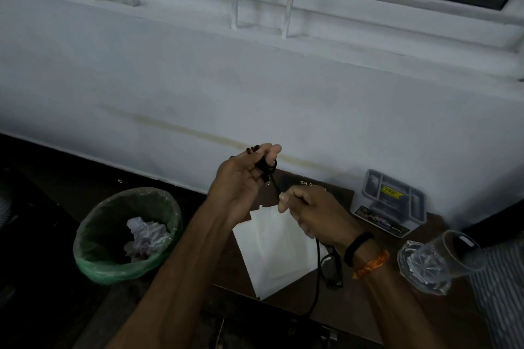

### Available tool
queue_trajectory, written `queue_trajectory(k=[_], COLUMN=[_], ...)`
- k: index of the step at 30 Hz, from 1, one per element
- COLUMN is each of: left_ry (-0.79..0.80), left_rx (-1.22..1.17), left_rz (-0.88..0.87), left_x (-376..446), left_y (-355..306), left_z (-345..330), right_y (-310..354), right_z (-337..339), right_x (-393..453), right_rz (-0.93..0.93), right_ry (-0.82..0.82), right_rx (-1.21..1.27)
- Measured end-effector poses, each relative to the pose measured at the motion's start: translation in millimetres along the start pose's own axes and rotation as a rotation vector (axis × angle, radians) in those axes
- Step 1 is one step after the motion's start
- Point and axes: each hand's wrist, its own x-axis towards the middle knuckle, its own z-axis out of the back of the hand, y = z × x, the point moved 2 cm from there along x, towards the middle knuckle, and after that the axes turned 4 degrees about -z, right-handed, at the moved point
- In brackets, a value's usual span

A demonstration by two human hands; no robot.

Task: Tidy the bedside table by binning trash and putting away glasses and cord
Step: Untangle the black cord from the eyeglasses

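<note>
My left hand (pixel 242 178) is raised above the brown bedside table (pixel 354 300) and grips a small coil of black cord (pixel 265 166) between fingers and thumb. My right hand (pixel 309 208) pinches the same cord a little lower; the rest hangs down behind my wrist to the table's front edge (pixel 316 286). Black glasses (pixel 331 268) lie on the table under my right wrist, next to white paper sheets (pixel 272 252). On the floor to the left stands a bin (pixel 127 235) with a green liner and crumpled paper (pixel 147 236) inside.
A clear lidded plastic box (pixel 392 202) sits at the table's back right against the white wall. A drinking glass (pixel 459 249) and a glass ashtray-like dish (pixel 422 266) stand at the right edge. Striped fabric (pixel 499 292) lies further right.
</note>
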Motion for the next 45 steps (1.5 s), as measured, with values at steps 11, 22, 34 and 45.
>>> queue_trajectory(k=[11, 22, 34, 45], left_ry=[0.388, 0.326, 0.11, 0.436], left_rx=[0.389, 0.728, 0.027, 0.571], left_rz=[0.14, 0.272, 0.118, 0.185], left_x=[-9, -5, 0, -8], left_y=[1, 33, 9, 13], left_z=[-7, -13, 3, -7], right_y=[-25, -7, -14, -29], right_z=[18, 20, -2, 23], right_x=[7, 7, 0, 5], right_rz=[-0.407, -0.232, -0.154, -0.437], right_ry=[-0.171, -0.29, 0.002, -0.238], right_rx=[0.559, 0.307, 0.08, 0.599])
